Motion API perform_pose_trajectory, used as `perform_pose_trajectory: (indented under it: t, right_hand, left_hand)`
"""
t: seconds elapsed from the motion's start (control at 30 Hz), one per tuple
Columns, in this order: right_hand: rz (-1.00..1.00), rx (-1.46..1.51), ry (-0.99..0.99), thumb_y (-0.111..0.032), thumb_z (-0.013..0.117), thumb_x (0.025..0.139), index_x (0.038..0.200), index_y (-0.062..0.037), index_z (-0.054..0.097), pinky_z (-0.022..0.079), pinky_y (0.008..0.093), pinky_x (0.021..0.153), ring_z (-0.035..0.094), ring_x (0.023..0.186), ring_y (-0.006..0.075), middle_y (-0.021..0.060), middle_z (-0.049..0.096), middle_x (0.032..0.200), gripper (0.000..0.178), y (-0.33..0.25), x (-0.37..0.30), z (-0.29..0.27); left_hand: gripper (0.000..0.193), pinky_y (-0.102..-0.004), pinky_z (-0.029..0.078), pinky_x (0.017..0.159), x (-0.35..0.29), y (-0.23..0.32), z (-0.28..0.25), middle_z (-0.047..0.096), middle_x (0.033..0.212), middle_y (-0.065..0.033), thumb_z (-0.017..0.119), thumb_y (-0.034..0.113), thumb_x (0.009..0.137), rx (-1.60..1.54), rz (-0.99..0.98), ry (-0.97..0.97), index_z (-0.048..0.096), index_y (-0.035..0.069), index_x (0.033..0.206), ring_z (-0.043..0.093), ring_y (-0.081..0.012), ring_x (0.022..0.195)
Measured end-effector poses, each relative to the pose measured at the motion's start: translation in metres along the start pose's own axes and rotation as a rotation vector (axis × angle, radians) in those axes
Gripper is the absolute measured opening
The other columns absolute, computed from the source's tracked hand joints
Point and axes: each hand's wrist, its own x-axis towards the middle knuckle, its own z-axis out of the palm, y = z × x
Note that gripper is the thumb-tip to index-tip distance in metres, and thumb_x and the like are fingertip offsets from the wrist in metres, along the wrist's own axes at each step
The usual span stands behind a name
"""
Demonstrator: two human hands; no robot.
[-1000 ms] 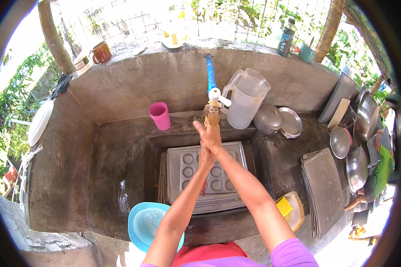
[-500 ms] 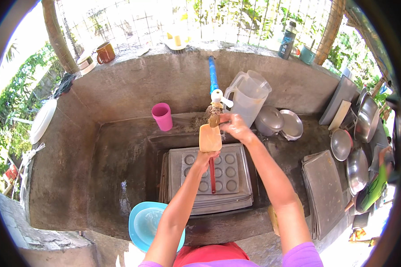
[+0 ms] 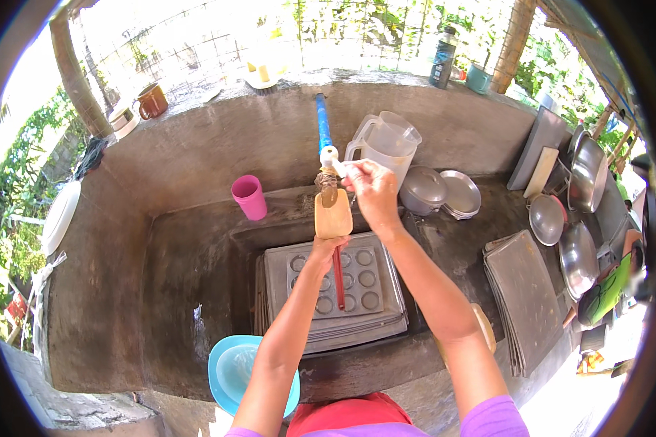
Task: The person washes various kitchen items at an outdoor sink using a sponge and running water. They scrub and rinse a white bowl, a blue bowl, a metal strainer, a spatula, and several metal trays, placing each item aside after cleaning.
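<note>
The left hand (image 3: 326, 248) clasps a red-handled paddle (image 3: 333, 221) beneath the tap (image 3: 328, 177), over trays (image 3: 388, 302) stacked in the sink (image 3: 243, 275); the right hand (image 3: 377, 195) pinches the white lever (image 3: 340, 168), a clear pitcher (image 3: 391, 142) crowding it near the sink's back-right corner. A pink cup (image 3: 250, 198) stands by the back-left corner.

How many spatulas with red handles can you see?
1: the red-handled spatula is in the left hand, its tan blade by the tap. More could be hidden among the metal cookware at right.
</note>
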Motion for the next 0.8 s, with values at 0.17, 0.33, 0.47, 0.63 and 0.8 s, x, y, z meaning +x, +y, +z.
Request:
perform_pose_trajectory:
  t: [0.17, 0.33, 0.47, 0.63, 0.8]
  right_hand:
    - [-0.165, -0.097, 0.055, -0.01, 0.055, 0.079, 0.089, 0.0024, 0.064, 0.048, 0.0302, 0.064, 0.063, 0.07, 0.0204, 0.0136, 0.065, 0.079, 0.018, -0.012, -0.013, 0.028]
    - [-0.185, -0.042, -0.131, -0.005, 0.055, 0.076, 0.102, 0.0018, 0.059, 0.047, 0.0282, 0.072, 0.058, 0.08, 0.0171, 0.0116, 0.057, 0.105, 0.027, -0.003, -0.018, 0.037]
    - [-0.273, -0.165, -0.195, -0.006, 0.058, 0.074, 0.111, -0.0002, 0.053, 0.046, 0.0347, 0.078, 0.054, 0.09, 0.0256, 0.0142, 0.052, 0.107, 0.037, 0.022, -0.041, 0.014]
    - [0.076, -0.967, -0.414, -0.019, 0.061, 0.071, 0.117, -0.0119, 0.049, 0.038, 0.0477, 0.082, 0.05, 0.101, 0.0347, 0.0129, 0.05, 0.105, 0.047, 0.082, -0.14, -0.025]
    - [0.076, -1.102, -0.367, -0.02, 0.055, 0.078, 0.102, -0.0114, 0.056, 0.045, 0.0427, 0.071, 0.059, 0.086, 0.0303, 0.0115, 0.058, 0.094, 0.026, 0.121, -0.201, -0.049]
  left_hand:
    - [0.027, -0.0249, 0.045, 0.052, -0.006, 0.0, 0.004, 0.061, 0.082, -0.0061, 0.062, -0.001, 0.074, -0.167, 0.035, 0.088, 0.054, 0.003, 0.099, 0.058, -0.0152, 0.064]
    - [0.025, -0.033, 0.047, 0.061, -0.004, -0.003, -0.004, 0.059, 0.085, -0.0025, 0.058, 0.007, 0.079, -0.271, -0.032, 0.114, 0.053, 0.01, 0.104, 0.058, -0.016, 0.074]
    - [0.017, -0.0437, 0.042, 0.076, -0.002, -0.013, -0.033, 0.059, 0.087, -0.001, 0.049, 0.02, 0.087, -0.438, -0.098, 0.181, 0.051, 0.01, 0.101, 0.057, -0.0158, 0.08]
    - [0.026, -0.0543, 0.035, 0.088, -0.02, -0.03, -0.072, 0.059, 0.087, -0.0034, 0.034, 0.029, 0.093, -0.829, -0.314, 0.544, 0.05, 0.008, 0.094, 0.058, -0.0197, 0.087]
    - [0.018, -0.055, 0.033, 0.094, -0.054, -0.045, -0.06, 0.059, 0.094, -0.0082, 0.039, 0.016, 0.088, -0.771, -0.402, 0.474, 0.047, 0.005, 0.099, 0.055, -0.0282, 0.098]
